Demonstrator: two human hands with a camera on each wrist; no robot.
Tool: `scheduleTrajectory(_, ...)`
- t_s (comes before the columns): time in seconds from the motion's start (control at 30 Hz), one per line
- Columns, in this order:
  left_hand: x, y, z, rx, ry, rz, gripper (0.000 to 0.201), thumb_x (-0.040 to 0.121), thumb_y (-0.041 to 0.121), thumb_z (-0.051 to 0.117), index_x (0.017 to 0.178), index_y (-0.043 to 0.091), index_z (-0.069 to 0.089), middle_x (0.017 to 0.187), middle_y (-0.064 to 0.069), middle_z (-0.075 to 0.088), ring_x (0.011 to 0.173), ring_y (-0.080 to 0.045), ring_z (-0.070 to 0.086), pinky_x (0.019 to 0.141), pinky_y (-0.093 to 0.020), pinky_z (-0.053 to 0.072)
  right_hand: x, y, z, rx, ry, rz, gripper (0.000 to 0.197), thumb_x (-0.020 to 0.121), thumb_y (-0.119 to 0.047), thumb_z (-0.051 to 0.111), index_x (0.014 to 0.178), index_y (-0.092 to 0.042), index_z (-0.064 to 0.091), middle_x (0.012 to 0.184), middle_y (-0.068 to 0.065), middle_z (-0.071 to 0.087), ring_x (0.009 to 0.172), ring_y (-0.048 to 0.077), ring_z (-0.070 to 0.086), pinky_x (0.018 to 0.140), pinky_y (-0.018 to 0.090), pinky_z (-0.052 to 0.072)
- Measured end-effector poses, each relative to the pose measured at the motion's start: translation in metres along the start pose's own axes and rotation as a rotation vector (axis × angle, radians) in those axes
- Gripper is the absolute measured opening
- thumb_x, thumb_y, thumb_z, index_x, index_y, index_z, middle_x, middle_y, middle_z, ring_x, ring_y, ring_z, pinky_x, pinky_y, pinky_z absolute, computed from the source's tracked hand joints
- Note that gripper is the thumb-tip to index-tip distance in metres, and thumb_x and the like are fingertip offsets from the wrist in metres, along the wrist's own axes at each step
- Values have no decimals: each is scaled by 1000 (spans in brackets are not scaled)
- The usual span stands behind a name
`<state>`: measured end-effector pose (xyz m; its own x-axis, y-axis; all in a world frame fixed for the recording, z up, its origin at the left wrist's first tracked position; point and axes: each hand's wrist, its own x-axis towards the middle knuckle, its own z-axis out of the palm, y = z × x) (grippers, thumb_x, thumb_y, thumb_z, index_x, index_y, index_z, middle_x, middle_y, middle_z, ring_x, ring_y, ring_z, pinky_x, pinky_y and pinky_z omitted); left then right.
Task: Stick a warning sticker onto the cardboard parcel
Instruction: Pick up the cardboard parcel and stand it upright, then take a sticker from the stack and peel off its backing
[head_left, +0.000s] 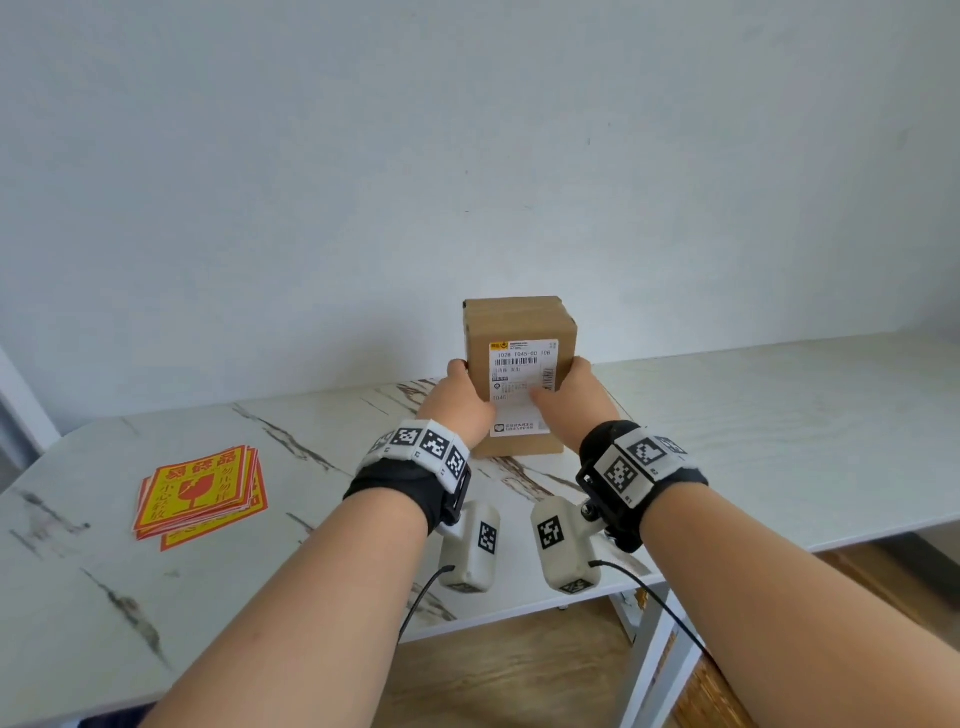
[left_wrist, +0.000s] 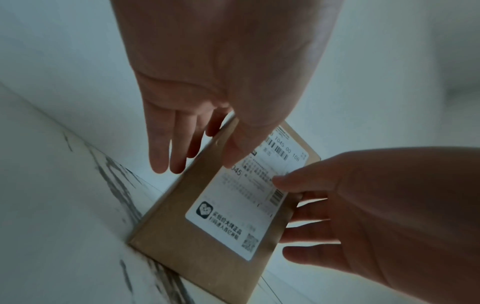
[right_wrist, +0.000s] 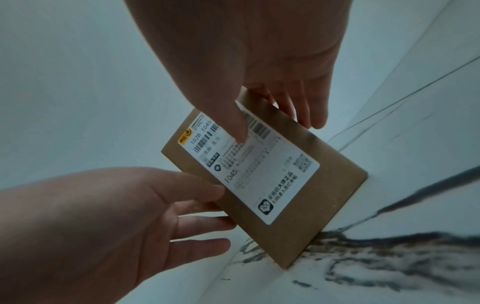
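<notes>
At the centre of the marble-patterned table (head_left: 727, 415), close to the pale wall (head_left: 467, 130), the cardboard parcel (head_left: 519, 322) stands upright on its short end, its white shipping label (head_left: 522, 364) facing the person. Both hands are on it. From the parcel, the left hand (head_left: 460, 402) comes in at about 8 o'clock: its thumb lies on the front face over the label's edge, and its fingers (left_wrist: 166, 144) reach straight along the parcel's left side (only lightly bent, as the left wrist view shows). The right hand (head_left: 569, 397) comes in at about 4 o'clock in mirror fashion, thumb tip pressed on the label and fingers (right_wrist: 315, 107) extended behind the right edge. So each hand grasps the parcel between thumb and fingers, one on either side.

The parcel's bottom edge touches the tabletop, and in both wrist views it appears to lean, though the wide-angle lens makes this hard to judge.

Well apart from the parcel, toward 9 o'clock on the table, lies a loose stack of red-and-yellow warning stickers (head_left: 200, 491), fanned slightly, with a broken-glass symbol printed on the top one. Neither hand touches them.
</notes>
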<state>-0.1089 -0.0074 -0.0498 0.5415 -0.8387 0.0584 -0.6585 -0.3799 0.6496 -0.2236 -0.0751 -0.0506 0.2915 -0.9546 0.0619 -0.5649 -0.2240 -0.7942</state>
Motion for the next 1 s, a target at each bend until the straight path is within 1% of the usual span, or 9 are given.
scheduleTrajectory(0.1, 3, -4, -6, 56, 23, -13, 56, 90, 12, 46, 144, 10, 30, 123, -13, 61, 105, -32, 63, 82, -38, 52, -3, -4, -3, 7, 109, -53, 56, 89, -18, 56, 139, -13, 32, 132, 14, 48, 117, 35, 55, 96, 49, 49)
scheduleTrajectory(0.2, 6, -12, -18, 64, 57, -36, 61, 88, 10, 45, 147, 11, 28, 123, -15, 60, 107, -35, 62, 86, -40, 52, -11, -16, -11, -38, 215, -202, 65, 90, -13, 52, 148, -14, 23, 144, 15, 36, 131, 33, 39, 106, 44, 40)
scheduleTrajectory(0.33, 4, -27, -42, 75, 122, -72, 57, 90, 9, 45, 145, 8, 30, 135, -17, 52, 116, -36, 57, 91, -37, 48, -26, -40, -8, -201, 272, -441, 56, 91, -12, 51, 144, -10, 34, 151, 16, 29, 143, 31, 23, 118, 40, 27)
scheduleTrajectory(0.43, -2, -47, -61, 112, 168, -135, 51, 92, 8, 43, 142, 4, 34, 139, -19, 48, 122, -36, 54, 94, -37, 45, -35, -58, 10, -198, 246, -541, 48, 90, -11, 49, 138, -10, 44, 148, 13, 35, 141, 28, 27, 115, 36, 26)
scheduleTrajectory(0.53, -9, -81, -79, 141, 184, -238, 49, 91, 4, 41, 140, 2, 37, 139, -21, 49, 123, -37, 53, 98, -38, 44, -46, -74, 39, -133, 172, -597, 41, 92, -9, 48, 132, -12, 52, 144, 10, 42, 139, 25, 32, 107, 35, 34)
scheduleTrajectory(0.63, -17, -122, -98, 203, 209, -362, 43, 89, 2, 41, 132, -1, 46, 132, -23, 54, 119, -38, 55, 96, -39, 46, -58, -88, 76, -142, 41, -626, 38, 92, -10, 48, 130, -13, 54, 138, 9, 47, 132, 25, 40, 103, 35, 40)
scheduleTrajectory(0.83, -23, -204, -123, 405, 231, -580, 32, 84, 11, 45, 110, 3, 61, 123, -22, 61, 115, -41, 57, 100, -48, 45, -74, -111, 141, -314, -369, -435, 49, 91, -19, 50, 139, -18, 44, 143, 10, 43, 120, 29, 53, 96, 37, 48)
scheduleTrajectory(0.87, -23, -212, -125, 440, 197, -614, 32, 86, 12, 44, 111, 3, 61, 125, -22, 60, 117, -42, 55, 102, -49, 44, -76, -112, 151, -350, -413, -420, 50, 90, -20, 50, 140, -19, 43, 143, 9, 44, 121, 29, 53, 97, 36, 47)
scheduleTrajectory(1.0, -18, -245, -124, 520, 104, -712, 42, 94, 13, 40, 134, 1, 45, 140, -26, 48, 127, -49, 45, 105, -55, 39, -84, -114, 178, -419, -514, -385, 49, 92, -21, 50, 140, -17, 42, 140, 10, 48, 121, 29, 54, 94, 35, 45)
